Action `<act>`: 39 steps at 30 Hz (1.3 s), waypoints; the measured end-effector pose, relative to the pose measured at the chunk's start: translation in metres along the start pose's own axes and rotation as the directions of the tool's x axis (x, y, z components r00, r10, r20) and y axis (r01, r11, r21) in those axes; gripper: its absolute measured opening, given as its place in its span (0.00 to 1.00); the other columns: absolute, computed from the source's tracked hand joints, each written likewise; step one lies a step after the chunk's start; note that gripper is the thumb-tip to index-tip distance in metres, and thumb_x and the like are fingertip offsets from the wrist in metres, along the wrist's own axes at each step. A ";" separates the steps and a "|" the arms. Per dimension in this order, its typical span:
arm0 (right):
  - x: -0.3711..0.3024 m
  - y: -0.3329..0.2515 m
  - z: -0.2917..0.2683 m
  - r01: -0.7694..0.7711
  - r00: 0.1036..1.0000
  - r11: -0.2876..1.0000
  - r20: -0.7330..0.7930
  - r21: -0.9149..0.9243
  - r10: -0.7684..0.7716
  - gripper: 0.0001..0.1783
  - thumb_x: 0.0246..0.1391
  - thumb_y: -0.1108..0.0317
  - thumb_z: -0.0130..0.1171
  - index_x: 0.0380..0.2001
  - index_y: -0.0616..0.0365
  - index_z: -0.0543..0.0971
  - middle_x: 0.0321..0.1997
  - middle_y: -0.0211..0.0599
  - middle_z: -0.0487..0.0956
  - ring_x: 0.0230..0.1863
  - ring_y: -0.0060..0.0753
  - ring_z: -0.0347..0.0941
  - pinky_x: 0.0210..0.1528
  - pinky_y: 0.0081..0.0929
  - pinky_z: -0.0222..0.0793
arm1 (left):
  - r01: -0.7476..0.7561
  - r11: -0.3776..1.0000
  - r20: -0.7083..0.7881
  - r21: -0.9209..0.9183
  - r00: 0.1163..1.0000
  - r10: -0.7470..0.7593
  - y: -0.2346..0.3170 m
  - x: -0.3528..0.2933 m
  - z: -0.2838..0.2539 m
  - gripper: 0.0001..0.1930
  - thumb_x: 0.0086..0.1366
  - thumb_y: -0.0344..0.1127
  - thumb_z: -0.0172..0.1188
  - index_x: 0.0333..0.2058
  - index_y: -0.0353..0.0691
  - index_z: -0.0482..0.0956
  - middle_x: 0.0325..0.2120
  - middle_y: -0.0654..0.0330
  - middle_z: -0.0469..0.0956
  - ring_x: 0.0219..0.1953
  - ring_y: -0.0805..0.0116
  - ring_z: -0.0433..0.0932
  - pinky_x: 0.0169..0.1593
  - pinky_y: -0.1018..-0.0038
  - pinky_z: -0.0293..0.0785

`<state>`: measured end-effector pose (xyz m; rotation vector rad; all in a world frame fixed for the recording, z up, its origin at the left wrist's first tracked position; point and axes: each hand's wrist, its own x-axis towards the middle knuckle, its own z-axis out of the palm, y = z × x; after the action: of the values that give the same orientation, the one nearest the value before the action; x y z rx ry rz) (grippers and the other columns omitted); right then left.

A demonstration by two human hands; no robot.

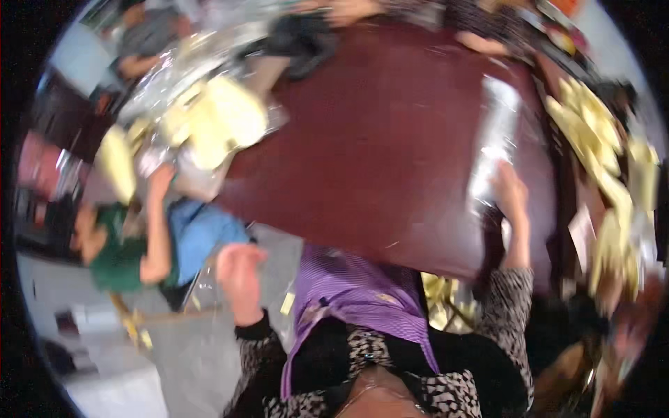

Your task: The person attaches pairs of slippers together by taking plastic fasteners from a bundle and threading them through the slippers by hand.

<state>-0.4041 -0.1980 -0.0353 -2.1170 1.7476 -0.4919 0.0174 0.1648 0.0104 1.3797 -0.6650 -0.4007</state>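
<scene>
At the far left, a co-worker in a green top (pixel 115 261) sits beside the worktop (pixel 376 132), one hand (pixel 162 180) raised close to a heap of pale yellow pieces (pixel 219 122) at the worktop's left edge. Crumpled clear plastic (pixel 150 87) lies against this heap and behind it; blur hides whether any pieces are inside it. The person's left hand (pixel 240 272) is in the air off the near left corner, apart from the worktop; its fingers are too smeared to tell whether they are curled or spread, and nothing distinct shows in it. A purple striped apron (pixel 359 285) meets the near edge, and more yellow pieces (pixel 439 296) show below that edge. Near the right edge lies a clear plastic piece (pixel 495 132), its long axis running from near to far, the far end leaning slightly right. The right hand (pixel 513 191) is at its nearer half, fingers over its right side; I cannot tell whether they grip it. Beyond the right edge, yellow gloves (pixel 592 129) lie heaped.
</scene>
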 end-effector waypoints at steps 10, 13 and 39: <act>-0.127 -0.248 0.012 0.617 0.593 0.519 0.083 0.592 -0.801 0.19 0.53 0.71 0.52 0.49 0.63 0.73 0.52 0.40 0.74 0.45 0.31 0.72 0.49 0.28 0.66 | 0.083 0.956 0.294 -0.281 0.956 0.004 0.024 -0.008 0.054 0.04 0.64 0.23 0.48 0.35 0.33 0.72 0.30 0.56 0.76 0.33 0.70 0.77 0.40 0.76 0.75; -0.152 -0.260 0.059 0.477 0.573 0.368 0.035 0.798 -0.819 0.15 0.55 0.70 0.51 0.45 0.63 0.75 0.39 0.38 0.78 0.32 0.24 0.72 0.35 0.21 0.68 | 0.135 0.928 0.341 -0.346 0.940 -0.010 0.029 -0.001 0.057 0.05 0.64 0.23 0.47 0.37 0.33 0.72 0.30 0.53 0.77 0.31 0.67 0.77 0.38 0.73 0.75; -0.145 -0.288 0.065 -0.382 0.752 -0.090 0.253 0.920 -0.609 0.10 0.61 0.69 0.46 0.35 0.65 0.73 0.13 0.20 0.59 0.12 0.12 0.49 0.14 0.15 0.45 | 0.726 0.646 0.748 -0.235 0.559 -0.356 -0.017 -0.032 0.079 0.11 0.65 0.30 0.48 0.45 0.34 0.70 0.33 0.61 0.76 0.27 0.75 0.74 0.31 0.79 0.72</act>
<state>-0.1514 -0.0012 0.0383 -0.9012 0.2130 -0.6696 -0.0562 0.1216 -0.0081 0.8478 -0.5630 -1.5549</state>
